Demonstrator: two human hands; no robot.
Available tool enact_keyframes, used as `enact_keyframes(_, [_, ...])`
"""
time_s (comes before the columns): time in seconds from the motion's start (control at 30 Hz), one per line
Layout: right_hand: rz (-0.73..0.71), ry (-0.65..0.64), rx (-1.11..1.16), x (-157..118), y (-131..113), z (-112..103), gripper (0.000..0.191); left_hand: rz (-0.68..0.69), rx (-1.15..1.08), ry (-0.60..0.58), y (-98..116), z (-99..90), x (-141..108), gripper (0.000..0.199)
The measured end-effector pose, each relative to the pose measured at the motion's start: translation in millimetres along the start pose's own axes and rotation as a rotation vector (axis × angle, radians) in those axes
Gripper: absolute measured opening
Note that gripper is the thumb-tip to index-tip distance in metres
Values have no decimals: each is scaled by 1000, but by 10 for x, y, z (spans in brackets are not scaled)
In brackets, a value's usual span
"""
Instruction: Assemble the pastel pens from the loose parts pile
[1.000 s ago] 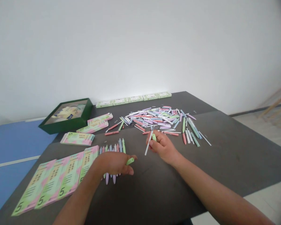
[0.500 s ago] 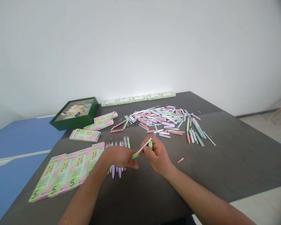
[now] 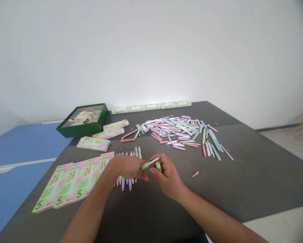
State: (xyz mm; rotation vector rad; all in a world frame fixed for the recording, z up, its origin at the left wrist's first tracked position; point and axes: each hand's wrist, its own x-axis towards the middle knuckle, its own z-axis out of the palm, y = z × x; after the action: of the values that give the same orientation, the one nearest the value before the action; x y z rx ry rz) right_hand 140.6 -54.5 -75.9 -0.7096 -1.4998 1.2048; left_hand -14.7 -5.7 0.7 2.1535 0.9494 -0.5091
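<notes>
In front of me, my left hand (image 3: 131,167) is closed on a light green pen barrel (image 3: 144,166). A white refill (image 3: 155,159) sticks out of that barrel, slanting up to the right across the fingers of my right hand (image 3: 168,177). Between its thumb and fingers my right hand pinches a short green pen tube (image 3: 158,166) with its open end upward. Partly hidden under my left hand lies a row of pastel pens (image 3: 126,182). A small pink pen piece (image 3: 195,174) rests right of my right hand.
Loose pen parts and refills form a wide pile (image 3: 176,130) on the dark table (image 3: 252,168). Printed boxes (image 3: 65,185) lie at left. A green box (image 3: 83,130) holding plastic bags stands behind them; pale cartons (image 3: 152,106) line the wall.
The barrel with its refill has tilted flatter and sits deeper into the right hand's fingers. The green tube has moved slightly down and left. The camera view has shifted a little.
</notes>
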Motion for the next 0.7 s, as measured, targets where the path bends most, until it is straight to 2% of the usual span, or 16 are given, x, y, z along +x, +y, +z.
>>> enact_keyframes(0.1, [14, -51, 59, -97, 16, -25, 16, -30, -26, -2, -2, -5, -22, 14])
enact_keyframes(0.2, [79, -29, 153, -183, 69, -85, 16, -53, -31, 5, 10, -8, -53, 25])
enact_keyframes(0.33, [278, 43, 419, -161, 123, -247, 16, -102, 14, 18, 11, -7, -74, 40])
enact_keyframes(0.43, [428, 51, 645, -88, 83, -395, 18, -91, 24, 7, -15, 2, -64, 50])
enact_keyframes(0.5, [472, 30, 722, -54, 32, -475, 24, -63, 1, -7, -38, 9, -49, 56])
enact_keyframes(0.6, [462, -29, 698, -23, -30, -567, 27, -59, -53, -37, -67, 18, -21, 63])
enact_keyframes(0.7, [347, -37, 499, 31, -61, -675, 23, -73, -77, -55, -97, 26, 13, 65])
